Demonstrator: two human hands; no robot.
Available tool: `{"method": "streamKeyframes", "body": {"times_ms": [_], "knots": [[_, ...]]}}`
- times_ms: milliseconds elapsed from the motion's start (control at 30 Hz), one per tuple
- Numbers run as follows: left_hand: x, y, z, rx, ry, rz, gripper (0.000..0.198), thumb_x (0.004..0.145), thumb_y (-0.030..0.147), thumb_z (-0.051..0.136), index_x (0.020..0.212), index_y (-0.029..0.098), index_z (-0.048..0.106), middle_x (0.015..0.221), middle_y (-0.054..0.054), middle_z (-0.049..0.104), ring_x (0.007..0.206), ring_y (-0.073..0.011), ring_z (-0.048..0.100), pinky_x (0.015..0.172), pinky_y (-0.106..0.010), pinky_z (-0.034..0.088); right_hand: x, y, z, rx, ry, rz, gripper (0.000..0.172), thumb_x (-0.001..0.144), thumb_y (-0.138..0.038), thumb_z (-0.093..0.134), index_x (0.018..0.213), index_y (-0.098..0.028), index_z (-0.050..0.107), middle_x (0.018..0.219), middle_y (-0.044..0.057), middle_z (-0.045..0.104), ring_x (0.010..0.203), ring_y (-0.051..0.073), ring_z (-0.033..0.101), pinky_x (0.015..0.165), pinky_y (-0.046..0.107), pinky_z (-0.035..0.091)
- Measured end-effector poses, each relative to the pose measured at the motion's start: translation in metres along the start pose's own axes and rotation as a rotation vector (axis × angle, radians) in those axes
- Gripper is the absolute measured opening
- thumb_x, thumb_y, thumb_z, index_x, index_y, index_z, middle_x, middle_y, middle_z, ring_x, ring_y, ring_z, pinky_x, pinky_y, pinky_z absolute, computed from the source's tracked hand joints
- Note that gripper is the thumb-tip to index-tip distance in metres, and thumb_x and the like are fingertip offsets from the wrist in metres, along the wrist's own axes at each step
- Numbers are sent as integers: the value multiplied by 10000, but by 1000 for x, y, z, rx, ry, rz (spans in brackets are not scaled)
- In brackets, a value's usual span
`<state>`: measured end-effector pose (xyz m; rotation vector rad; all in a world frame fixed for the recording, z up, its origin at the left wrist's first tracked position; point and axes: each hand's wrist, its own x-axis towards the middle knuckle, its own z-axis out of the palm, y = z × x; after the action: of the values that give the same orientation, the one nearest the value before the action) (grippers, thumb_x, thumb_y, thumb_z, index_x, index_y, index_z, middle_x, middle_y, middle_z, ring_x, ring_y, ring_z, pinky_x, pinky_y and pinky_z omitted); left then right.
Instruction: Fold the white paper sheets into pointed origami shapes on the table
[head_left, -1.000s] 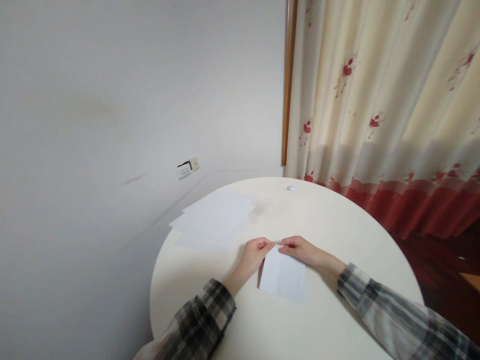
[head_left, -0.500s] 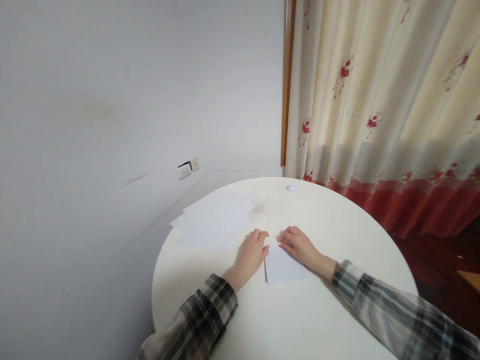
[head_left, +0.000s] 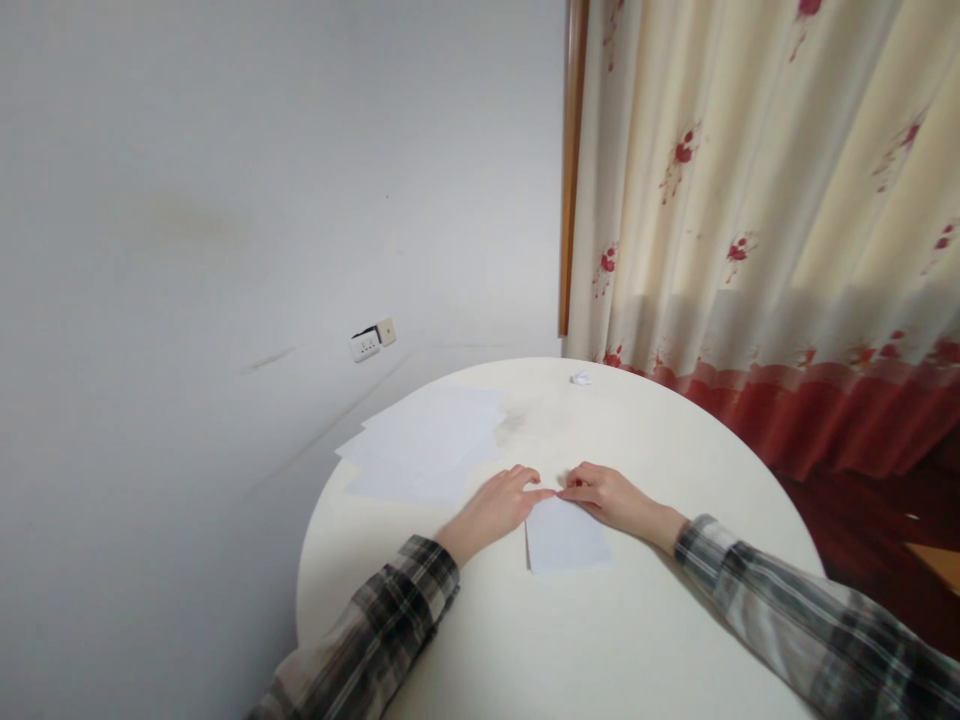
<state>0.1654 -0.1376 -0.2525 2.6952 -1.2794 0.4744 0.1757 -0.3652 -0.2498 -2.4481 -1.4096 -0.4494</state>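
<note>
A folded sheet of white paper (head_left: 568, 540) lies flat on the round white table (head_left: 517, 650). At its far edge, the thumb of my left hand (head_left: 501, 505) reaches right along the fold, apart from the curved fingers. My right hand (head_left: 611, 497) is closed at the same edge, its thumb and forefinger pinching at the paper. The two thumb tips meet near the middle of that edge. The layers of the fold show slightly along the left side of the sheet.
Several loose white sheets (head_left: 427, 440) overlap at the table's left back. A crumpled bit of paper (head_left: 581, 379) sits near the far rim. Behind stand a wall with a socket (head_left: 365, 346) and a flowered curtain (head_left: 720, 200).
My left thumb has stretched right along the paper's far edge and now meets the right thumb. My right hand has stayed at that edge. The view has shifted slightly.
</note>
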Motion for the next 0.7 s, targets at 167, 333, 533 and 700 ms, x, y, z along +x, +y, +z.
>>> {"method": "streamKeyframes", "body": {"times_ms": [167,333,533,700], "knots": [[0,-3,0,0,22,35,339,798,124,506,1098,275,546,1037,-47,505,990,-170,451,842,-301,396,0,-1,-1,-5,1,-1,278,882,-226,376,1029,-226,612,859,79,580,804,155,512,691,260,405],[2,-3,-1,31,29,63,308,803,135,500,1082,258,547,1005,-58,509,975,-182,455,823,-311,393,-1,-1,-2,-20,-5,-5,277,880,-228,379,1020,-222,617,859,82,576,809,159,510,684,261,407],[1,-7,0,32,38,94,248,865,198,425,1074,233,553,1000,-71,521,960,-184,460,814,-309,390,-2,-1,-1,-35,-20,42,278,879,-233,382,1025,-224,618,841,71,557,770,150,503,657,249,402],[-3,-11,-1,8,35,75,241,880,239,403,1065,245,559,988,-64,523,936,-177,469,796,-303,389,-3,2,1,-38,-18,42,282,880,-230,376,1027,-224,616,845,71,550,762,146,502,653,246,401]]}}
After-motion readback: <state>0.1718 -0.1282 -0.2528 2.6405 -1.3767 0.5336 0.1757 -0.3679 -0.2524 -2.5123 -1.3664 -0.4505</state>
